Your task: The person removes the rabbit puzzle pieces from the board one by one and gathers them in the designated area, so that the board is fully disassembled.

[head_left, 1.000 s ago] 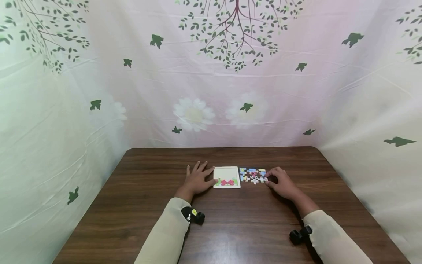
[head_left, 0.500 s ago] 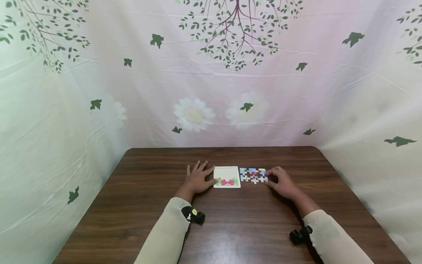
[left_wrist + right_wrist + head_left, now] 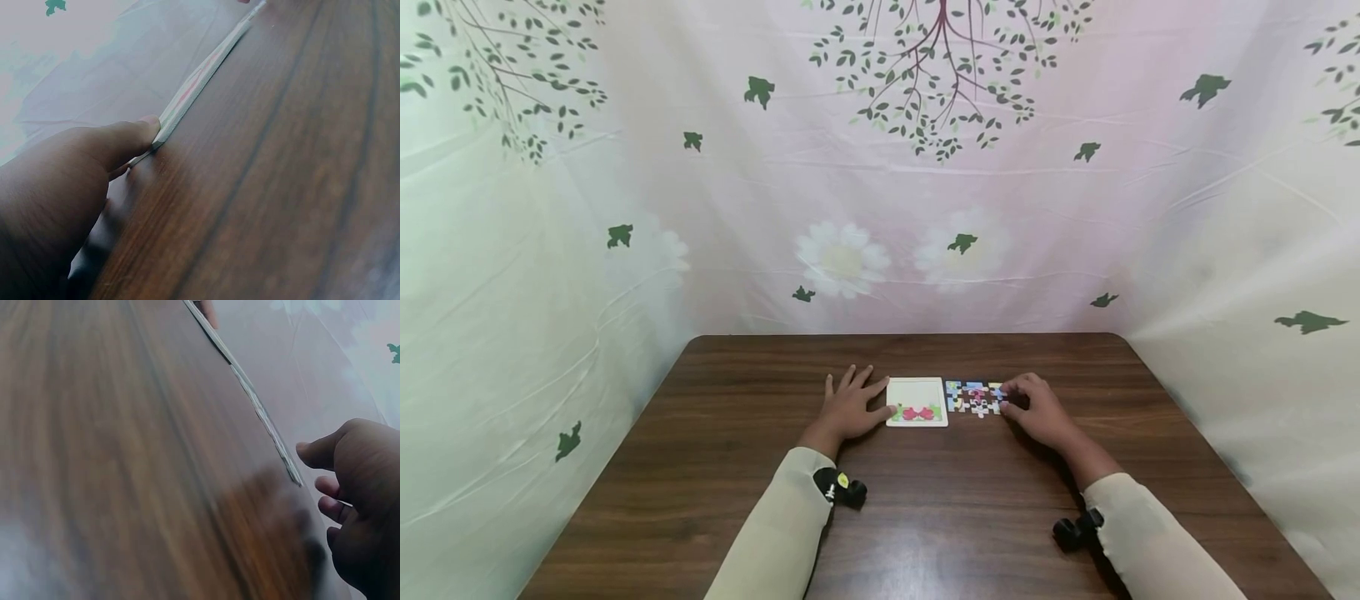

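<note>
My left hand (image 3: 847,410) lies with spread fingers at the left side of a white puzzle tray (image 3: 915,390); its thumb (image 3: 140,132) rests on the tray's near left edge. A printed strip with red and green shapes runs along the tray's near side. Against the tray's right side lies a flat group of colourful jigsaw pieces (image 3: 976,393), partly joined, with dark gaps. My right hand (image 3: 1037,410) is at the group's right end, thumb and fingers bent and apart over the end pieces. In the right wrist view the thumb (image 3: 315,453) is just above the pieces' edge (image 3: 275,437).
Everything lies on a brown wood-grain table (image 3: 925,517). A pale cloth (image 3: 880,192) printed with branches, leaves, birds and daisies hangs behind and at both sides. Each wrist carries a small black camera, over light sleeves.
My right hand has shifted slightly left and up, with its fingertips now covering a bit more of the pieces' right end. My left hand and the tray have stayed in place.
</note>
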### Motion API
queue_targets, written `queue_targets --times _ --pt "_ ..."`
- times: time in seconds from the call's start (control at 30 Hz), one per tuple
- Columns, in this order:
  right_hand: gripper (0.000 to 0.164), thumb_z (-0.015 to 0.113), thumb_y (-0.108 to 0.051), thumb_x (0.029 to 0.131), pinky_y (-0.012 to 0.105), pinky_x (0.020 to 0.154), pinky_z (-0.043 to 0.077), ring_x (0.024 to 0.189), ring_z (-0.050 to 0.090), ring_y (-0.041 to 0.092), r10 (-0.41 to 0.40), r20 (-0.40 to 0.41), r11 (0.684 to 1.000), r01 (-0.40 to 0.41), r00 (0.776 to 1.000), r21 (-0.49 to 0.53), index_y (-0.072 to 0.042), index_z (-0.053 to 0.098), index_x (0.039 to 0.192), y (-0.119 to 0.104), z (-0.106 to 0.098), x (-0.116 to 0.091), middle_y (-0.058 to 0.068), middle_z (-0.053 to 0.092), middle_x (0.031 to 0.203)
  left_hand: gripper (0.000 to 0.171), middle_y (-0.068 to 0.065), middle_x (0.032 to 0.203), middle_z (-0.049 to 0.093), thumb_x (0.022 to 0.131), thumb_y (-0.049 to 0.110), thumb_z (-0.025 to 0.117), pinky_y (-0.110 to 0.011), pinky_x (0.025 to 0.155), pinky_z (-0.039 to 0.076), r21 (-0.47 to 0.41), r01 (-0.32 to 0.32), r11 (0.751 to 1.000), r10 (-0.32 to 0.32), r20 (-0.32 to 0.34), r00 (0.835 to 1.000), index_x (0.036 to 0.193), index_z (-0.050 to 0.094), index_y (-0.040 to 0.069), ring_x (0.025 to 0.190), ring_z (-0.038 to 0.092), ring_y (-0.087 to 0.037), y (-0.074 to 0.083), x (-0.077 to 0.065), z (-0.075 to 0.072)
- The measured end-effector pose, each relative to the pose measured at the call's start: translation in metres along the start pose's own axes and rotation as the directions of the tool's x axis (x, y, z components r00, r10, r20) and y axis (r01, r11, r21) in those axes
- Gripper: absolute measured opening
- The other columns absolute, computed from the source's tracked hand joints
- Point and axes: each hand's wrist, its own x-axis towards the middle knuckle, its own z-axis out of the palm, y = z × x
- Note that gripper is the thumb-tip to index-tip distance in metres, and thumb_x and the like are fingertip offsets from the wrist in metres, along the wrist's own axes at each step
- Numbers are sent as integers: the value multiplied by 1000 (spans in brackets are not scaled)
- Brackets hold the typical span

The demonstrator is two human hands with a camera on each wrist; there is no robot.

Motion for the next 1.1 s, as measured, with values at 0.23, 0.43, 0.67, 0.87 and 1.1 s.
queue_targets --times 0.23,0.43,0.67,0.87,1.1 --pt "19 74 -5 103 65 101 50 123 58 46 -50 -51 999 51 997 16 1 75 121 -16 9 8 25 63 130 76 -4 183 27 103 75 52 -76 134 1 1 5 1000 -5 1 1000 169 42 38 173 13 -37 -1 1 1" --pt "18 75 -5 103 65 103 49 125 57 46 -93 -58 995 96 994 41 1 75 119 -31 24 15 23 63 130 76 -4 183 26 103 75 53 -76 134 1 -2 2 1000 -2 0 1000 169 42 39 173 12 -37 -2 1 1" --pt "17 78 2 97 41 87 57 102 65 32 -150 -81 984 157 985 87 3 76 114 -51 40 21 20 65 119 76 -4 183 27 104 75 52 -76 134 0 -7 -6 1000 6 -4 1000 169 42 38 173 12 -38 -1 1 0" --pt "19 77 3 96 34 81 55 95 64 24 -171 -45 976 175 984 125 4 75 114 -67 54 27 18 65 119 74 -4 183 26 105 74 51 -76 134 0 1 -5 1000 5 6 1000 169 42 39 173 12 -37 -1 1 0" --pt "18 80 -2 97 39 82 55 96 64 25 -206 -26 972 208 978 111 1 76 115 -82 67 30 15 67 118 66 -6 183 28 110 64 49 -77 133 3 11 -14 1000 14 7 1000 169 44 36 172 15 -39 0 -1 -3"
